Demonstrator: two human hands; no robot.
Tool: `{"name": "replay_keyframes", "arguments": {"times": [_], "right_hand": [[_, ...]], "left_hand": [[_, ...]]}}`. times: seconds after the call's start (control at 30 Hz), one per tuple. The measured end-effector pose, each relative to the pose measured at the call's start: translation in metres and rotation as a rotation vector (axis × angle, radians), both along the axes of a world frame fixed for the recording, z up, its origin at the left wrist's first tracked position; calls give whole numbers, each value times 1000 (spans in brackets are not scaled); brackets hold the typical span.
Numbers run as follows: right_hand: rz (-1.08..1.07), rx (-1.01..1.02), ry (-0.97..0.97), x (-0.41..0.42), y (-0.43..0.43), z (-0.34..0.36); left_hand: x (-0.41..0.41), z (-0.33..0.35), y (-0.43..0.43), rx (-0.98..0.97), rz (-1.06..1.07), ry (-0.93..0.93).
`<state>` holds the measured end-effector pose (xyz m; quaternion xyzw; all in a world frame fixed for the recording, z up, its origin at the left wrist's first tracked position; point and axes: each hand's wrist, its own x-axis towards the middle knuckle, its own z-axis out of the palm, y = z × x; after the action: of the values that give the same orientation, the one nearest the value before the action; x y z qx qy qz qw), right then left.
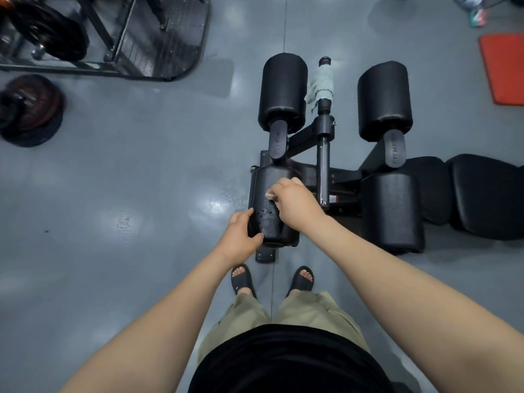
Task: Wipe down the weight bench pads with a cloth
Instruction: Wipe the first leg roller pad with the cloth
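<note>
Right hand [295,205] pinches small pale cloth [270,195] on roller pad [269,177], frame centre. Left hand [238,236] grips pad's 6 o'clock end. Droplets on pad: wipe unfinished. Other rollers [283,89] at 12 to 3 o'clock and seat pads [482,194] at 3 o'clock look dry, probably still to do.

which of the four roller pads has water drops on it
The near-left roller pad, gripped by the left hand while the right hand presses a cloth on it; the others show none.

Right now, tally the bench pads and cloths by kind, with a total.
Roller pads: 4
Flat bench pads: 2
Cloths: 2
Total: 8
</note>
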<state>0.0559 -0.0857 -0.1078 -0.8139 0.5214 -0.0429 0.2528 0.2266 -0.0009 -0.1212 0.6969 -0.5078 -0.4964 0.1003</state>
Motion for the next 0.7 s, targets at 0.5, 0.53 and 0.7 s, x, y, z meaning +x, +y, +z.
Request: {"name": "replay_keyframes", "arguments": {"times": [0.5,0.53,0.7], "right_hand": [[-65,64,-169,-6,62,-9],[-75,63,-178,-6,66,-10],[-102,59,-178,-3,83,-9]], "left_hand": [[12,-4,-2,28,-36,20],[12,-3,-3,30,-45,13],[11,-5,-8,20,-75,-23]]}}
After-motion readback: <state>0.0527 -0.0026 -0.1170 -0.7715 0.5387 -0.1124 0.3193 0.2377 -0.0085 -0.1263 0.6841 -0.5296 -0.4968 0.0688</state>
